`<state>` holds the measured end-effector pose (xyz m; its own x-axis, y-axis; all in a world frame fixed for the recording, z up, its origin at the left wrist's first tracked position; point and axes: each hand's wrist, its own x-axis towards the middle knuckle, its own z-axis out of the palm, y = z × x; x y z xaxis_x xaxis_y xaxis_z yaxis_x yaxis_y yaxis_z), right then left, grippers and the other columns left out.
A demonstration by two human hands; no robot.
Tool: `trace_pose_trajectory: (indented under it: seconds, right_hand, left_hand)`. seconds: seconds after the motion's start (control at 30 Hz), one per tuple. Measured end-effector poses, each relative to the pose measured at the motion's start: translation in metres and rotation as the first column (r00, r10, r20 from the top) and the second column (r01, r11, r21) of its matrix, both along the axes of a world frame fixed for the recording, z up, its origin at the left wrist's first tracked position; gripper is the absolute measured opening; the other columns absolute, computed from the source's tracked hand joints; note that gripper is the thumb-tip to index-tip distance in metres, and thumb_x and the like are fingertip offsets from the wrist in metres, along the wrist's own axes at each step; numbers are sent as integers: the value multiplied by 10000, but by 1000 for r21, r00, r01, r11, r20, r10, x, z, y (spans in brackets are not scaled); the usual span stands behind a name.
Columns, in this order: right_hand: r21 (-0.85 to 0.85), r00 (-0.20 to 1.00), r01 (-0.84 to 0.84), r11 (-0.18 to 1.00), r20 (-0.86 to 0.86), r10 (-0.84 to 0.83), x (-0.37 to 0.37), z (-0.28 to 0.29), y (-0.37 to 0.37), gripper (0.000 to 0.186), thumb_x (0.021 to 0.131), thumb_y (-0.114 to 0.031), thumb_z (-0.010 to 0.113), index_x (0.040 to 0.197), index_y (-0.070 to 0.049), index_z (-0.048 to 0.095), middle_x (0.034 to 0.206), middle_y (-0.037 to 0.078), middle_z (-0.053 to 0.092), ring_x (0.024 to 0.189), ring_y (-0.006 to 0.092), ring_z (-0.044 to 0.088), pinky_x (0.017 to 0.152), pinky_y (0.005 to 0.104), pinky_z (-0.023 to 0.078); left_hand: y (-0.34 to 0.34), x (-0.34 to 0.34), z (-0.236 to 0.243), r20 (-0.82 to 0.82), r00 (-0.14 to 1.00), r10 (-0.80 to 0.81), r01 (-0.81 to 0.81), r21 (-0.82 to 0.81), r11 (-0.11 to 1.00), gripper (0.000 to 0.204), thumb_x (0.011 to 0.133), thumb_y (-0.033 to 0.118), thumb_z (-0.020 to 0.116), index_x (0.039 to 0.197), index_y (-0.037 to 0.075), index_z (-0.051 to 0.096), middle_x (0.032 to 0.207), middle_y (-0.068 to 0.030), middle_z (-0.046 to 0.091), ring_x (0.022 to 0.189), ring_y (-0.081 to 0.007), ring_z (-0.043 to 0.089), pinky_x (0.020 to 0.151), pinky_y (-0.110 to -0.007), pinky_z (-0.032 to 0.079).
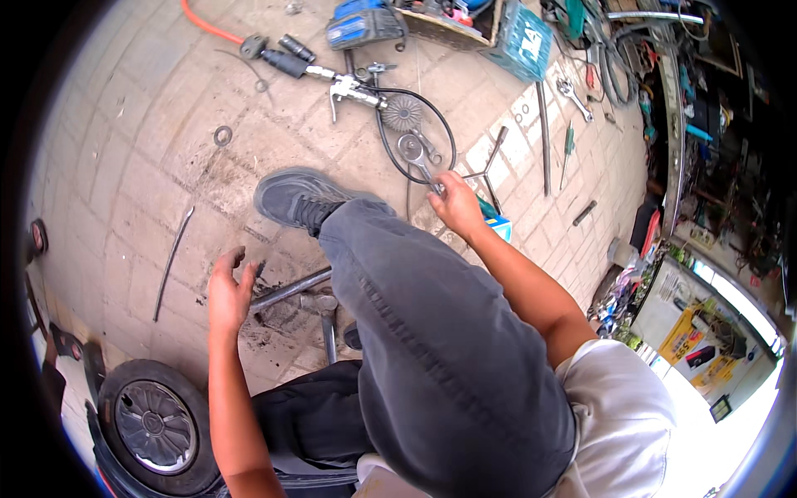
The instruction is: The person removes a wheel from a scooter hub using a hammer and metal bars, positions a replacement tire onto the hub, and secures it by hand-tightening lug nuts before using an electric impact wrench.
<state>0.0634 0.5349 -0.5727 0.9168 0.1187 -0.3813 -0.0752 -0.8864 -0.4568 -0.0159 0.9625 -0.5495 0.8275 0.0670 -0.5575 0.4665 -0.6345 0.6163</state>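
Observation:
My right hand (455,203) is closed round the handle end of a metal ratchet wrench (412,149), whose round head points away from me over the paving. Beside that head lie a ribbed metal disc (403,113) and a loop of black hose (449,124) running from a silver grease-gun-like air tool (354,91). My left hand (230,289) hangs low over the ground with thumb and fingers apart, holding nothing; its fingertips are blackened. Near it are a metal bar (290,289) and a hammer (322,309), partly hidden by my leg.
A wheel with tyre (154,427) is at lower left. On the paving lie a curved rod (173,266), a washer (222,135), a three-armed wrench (496,158), a long bar (544,137), a screwdriver (568,153) and an adjustable wrench (574,101). A teal crate (521,41) stands at the back.

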Motion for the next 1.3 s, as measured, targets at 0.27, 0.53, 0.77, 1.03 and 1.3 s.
trace_pose_trajectory:
  seconds: [0.27,0.53,0.77,1.03,1.3]
  right_hand:
    - [-202,998,-38,979,50,49,20,-2,-15,243,833,-299,667,1009,-134,636,1074,101,526,869,331,607,721,418,511]
    - [146,718,340,929,599,-356,182,145,-92,339,895,-346,613,969,-19,666,804,124,686,712,196,639,653,308,476]
    - [449,507,627,637,385,-771,155,75,-203,288,903,-235,615,1023,25,651,843,141,669,662,171,635,560,287,481]
    - [-421,979,190,887,148,-140,112,20,-233,277,826,-217,649,1011,-11,661,895,186,678,851,343,651,750,416,500]
    - [-20,969,-225,974,97,226,143,7,25,263,821,-247,673,958,-26,631,949,176,647,906,358,619,790,431,498]
  left_hand:
    - [-27,-14,-14,-113,993,-13,8,-39,999,386,866,194,638,1161,-51,594,1098,-235,633,1026,-324,620,896,-371,470]
    - [-13,-80,-64,-50,993,-110,114,85,990,395,775,188,695,1092,-32,613,1005,-204,628,946,-366,583,852,-428,467]
    - [-76,-87,-52,6,847,-532,502,321,803,400,709,297,745,1012,70,615,1070,-115,573,1050,-298,514,866,-435,410]
    - [-86,-83,-65,-84,798,-597,573,414,707,357,729,346,721,967,106,607,996,-62,587,1015,-253,532,848,-405,413]
    - [-96,-76,-73,-35,798,-601,564,393,726,333,734,325,719,956,109,597,987,-62,593,1010,-245,536,857,-393,410]
